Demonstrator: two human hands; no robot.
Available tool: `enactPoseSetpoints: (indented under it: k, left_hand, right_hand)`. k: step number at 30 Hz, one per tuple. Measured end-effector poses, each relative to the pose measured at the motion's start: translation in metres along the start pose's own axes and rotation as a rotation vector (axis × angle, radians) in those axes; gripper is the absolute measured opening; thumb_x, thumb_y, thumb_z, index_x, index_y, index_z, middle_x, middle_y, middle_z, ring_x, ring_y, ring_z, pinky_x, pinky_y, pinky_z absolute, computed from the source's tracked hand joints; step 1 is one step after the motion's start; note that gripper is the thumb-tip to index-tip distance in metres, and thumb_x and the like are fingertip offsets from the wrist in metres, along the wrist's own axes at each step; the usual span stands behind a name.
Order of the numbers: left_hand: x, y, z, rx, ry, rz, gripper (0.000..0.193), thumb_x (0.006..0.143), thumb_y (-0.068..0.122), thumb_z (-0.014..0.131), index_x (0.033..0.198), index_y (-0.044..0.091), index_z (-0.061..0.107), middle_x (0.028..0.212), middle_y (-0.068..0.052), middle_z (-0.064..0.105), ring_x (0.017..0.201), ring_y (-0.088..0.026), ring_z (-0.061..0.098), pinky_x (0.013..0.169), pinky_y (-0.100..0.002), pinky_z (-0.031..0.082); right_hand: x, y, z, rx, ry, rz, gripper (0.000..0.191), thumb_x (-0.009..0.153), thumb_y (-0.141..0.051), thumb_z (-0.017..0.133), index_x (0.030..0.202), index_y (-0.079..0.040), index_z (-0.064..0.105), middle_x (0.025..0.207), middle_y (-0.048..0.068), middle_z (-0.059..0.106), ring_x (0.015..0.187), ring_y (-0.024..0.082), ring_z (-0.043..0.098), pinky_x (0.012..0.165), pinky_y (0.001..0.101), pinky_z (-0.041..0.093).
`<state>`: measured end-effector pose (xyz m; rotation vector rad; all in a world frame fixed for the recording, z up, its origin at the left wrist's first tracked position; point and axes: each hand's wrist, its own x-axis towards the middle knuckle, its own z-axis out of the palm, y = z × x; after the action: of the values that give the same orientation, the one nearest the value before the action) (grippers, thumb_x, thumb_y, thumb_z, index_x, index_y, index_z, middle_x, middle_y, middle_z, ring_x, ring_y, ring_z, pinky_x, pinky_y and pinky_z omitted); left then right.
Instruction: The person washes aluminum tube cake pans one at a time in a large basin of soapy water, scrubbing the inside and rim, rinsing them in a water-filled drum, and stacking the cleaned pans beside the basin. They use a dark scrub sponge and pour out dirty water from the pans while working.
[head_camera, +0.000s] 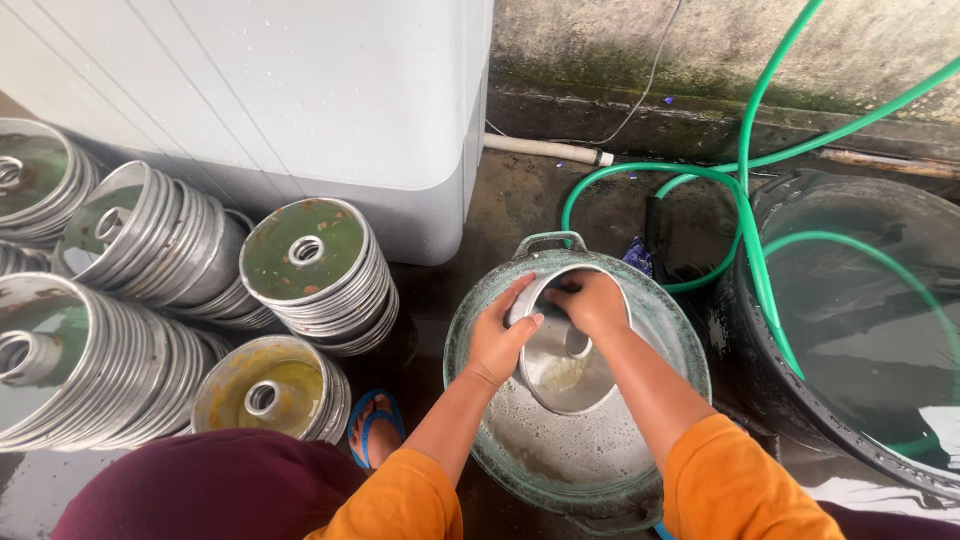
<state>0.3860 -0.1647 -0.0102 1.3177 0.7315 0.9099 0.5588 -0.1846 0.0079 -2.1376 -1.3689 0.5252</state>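
Head view looks straight down on my two hands at work inside a green basin (462, 330) of soapy water on the wet floor. My left hand (500, 335) grips the rim of a round metal ring mould (565, 365), fingers (520, 295) curled over its near-left edge and holding it tilted up out of the suds. My right hand (592, 302) is closed over the top edge of the same mould (whether it holds a scrubber underneath I cannot tell). The mould sits in the middle of the basin, its central tube (578, 343) showing just below my right wrist.

Stacks of the same moulds (315, 270) lie on their sides at the left of the floor, beside a white appliance (300, 100). A large dark tub (860, 310) of water stands just right of the basin, with a green hose (750, 220) looping into it. My blue sandal (375, 425) shows near the basin's left side.
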Motion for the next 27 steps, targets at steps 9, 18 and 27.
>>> enactPoseSetpoints:
  k: [9, 18, 27]
  left_hand:
    - [-0.003, 0.011, 0.008, 0.111, 0.057, 0.119, 0.066, 0.077, 0.01, 0.073, 0.142, 0.008, 0.06, 0.136, -0.011, 0.067, 0.126, -0.017, 0.062, 0.107, -0.031, 0.046]
    - [0.001, -0.015, 0.003, -0.196, 0.299, 0.152, 0.068, 0.08, 0.005, 0.064, 0.147, 0.002, 0.054, 0.143, -0.011, 0.059, 0.13, -0.019, 0.056, 0.111, -0.031, 0.041]
    - [0.004, -0.038, -0.004, -0.424, 0.407, -0.018, 0.061, 0.089, 0.006, 0.056, 0.15, 0.002, 0.054, 0.132, -0.012, 0.061, 0.105, -0.018, 0.052, 0.09, -0.03, 0.04]
  right_hand:
    - [-0.017, 0.019, 0.016, 0.087, 0.102, -0.111, 0.026, 0.084, -0.02, 0.069, 0.105, -0.006, 0.079, 0.099, 0.02, 0.076, 0.092, 0.037, 0.074, 0.08, 0.0422, 0.057]
    - [-0.03, 0.06, 0.061, 0.128, 0.031, 0.297, 0.028, 0.088, -0.016, 0.06, 0.107, -0.004, 0.077, 0.101, 0.026, 0.073, 0.098, 0.044, 0.07, 0.085, 0.0477, 0.055]
    - [-0.069, 0.002, 0.023, -0.121, -0.032, -0.019, 0.022, 0.084, -0.022, 0.068, 0.088, -0.002, 0.077, 0.089, 0.024, 0.073, 0.089, 0.043, 0.07, 0.084, 0.0481, 0.056]
